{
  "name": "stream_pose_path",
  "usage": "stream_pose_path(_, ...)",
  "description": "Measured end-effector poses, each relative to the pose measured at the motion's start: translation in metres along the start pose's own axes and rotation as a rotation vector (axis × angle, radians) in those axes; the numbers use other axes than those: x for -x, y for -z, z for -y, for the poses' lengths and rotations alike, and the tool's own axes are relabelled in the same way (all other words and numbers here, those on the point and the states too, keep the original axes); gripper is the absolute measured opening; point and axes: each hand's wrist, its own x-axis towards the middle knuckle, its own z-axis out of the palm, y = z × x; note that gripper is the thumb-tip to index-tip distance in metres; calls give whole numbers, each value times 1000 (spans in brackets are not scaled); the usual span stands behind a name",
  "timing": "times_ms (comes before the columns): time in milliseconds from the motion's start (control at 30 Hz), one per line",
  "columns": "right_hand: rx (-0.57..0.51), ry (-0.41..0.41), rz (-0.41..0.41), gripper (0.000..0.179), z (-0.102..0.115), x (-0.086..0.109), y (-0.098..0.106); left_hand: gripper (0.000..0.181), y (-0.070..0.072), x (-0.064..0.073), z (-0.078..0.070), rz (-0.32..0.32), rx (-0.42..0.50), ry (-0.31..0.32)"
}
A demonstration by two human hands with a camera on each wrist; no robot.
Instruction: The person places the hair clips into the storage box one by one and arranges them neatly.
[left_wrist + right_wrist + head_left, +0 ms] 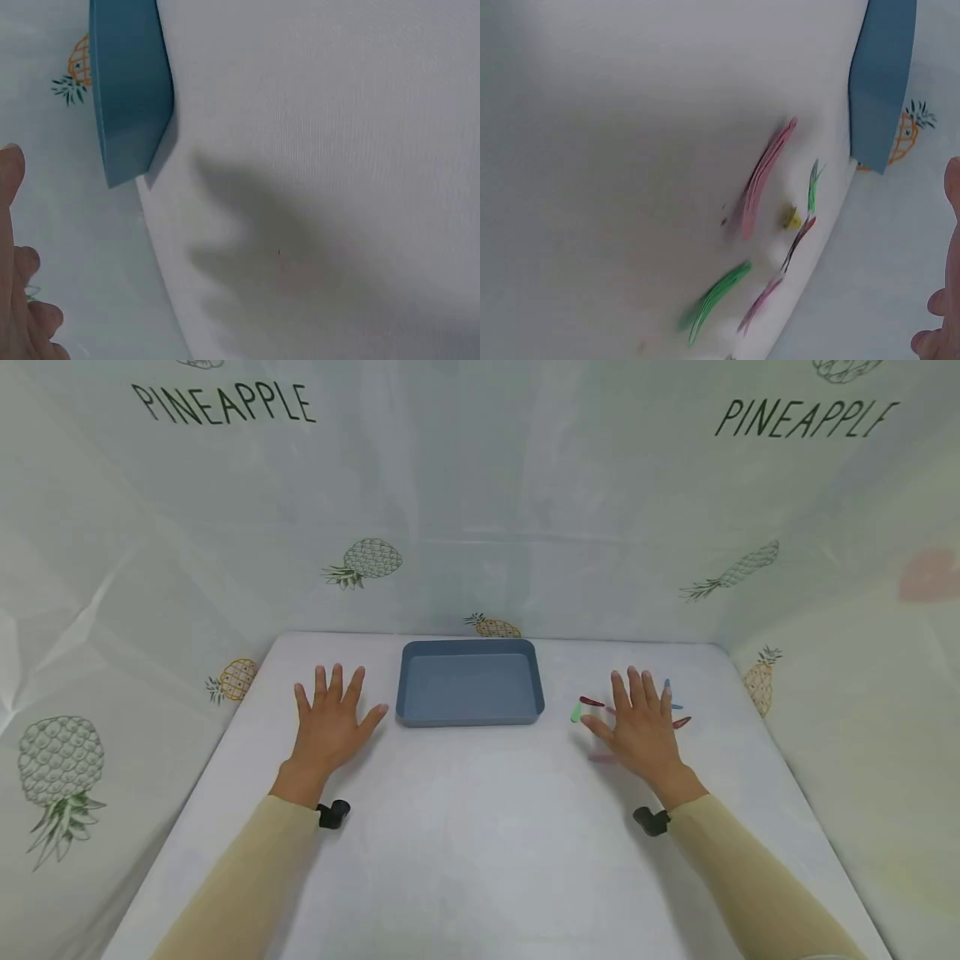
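Observation:
My left hand (327, 732) is spread flat over the left of the table, its thumb pointing at a shallow blue-grey tray (406, 685). On the right, my right hand (641, 735) is spread above a scatter of small coloured snap hair clips, partly covering them. Around its fingers show a dark red clip (592, 701), a green clip (576, 713) and a blue clip (677, 707). The right wrist view has a pink clip (766, 180), another green clip (718, 297) and a small yellow piece (793, 218). Neither hand holds anything.
A white table (480, 843) carries everything. The tray stands near its back edge, between the hands. A pineapple-print sheet (465, 502) hangs behind and at both sides. Each wrist wears a small black camera, one by the left sleeve (255, 860).

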Motion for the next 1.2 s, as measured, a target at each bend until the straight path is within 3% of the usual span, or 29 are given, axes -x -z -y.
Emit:
stream_pose_path(367, 6, 67, 88, 101, 42, -32, -24, 82, -11, -16, -34, 82, 21, -44)
stream_pose_path(633, -25, 107, 147, 100, 69, -47, -38, 82, -25, -25, -46, 124, 32, -57)
stream_pose_path(933, -39, 121, 203, 103, 81, -49, -55, 83, -36, -23, -52, 225, 47, -65)
stream_pose_path(1200, -44, 120, 226, 104, 83, -41, -62, 82, -42, -16, -51, 237, 99, -61)
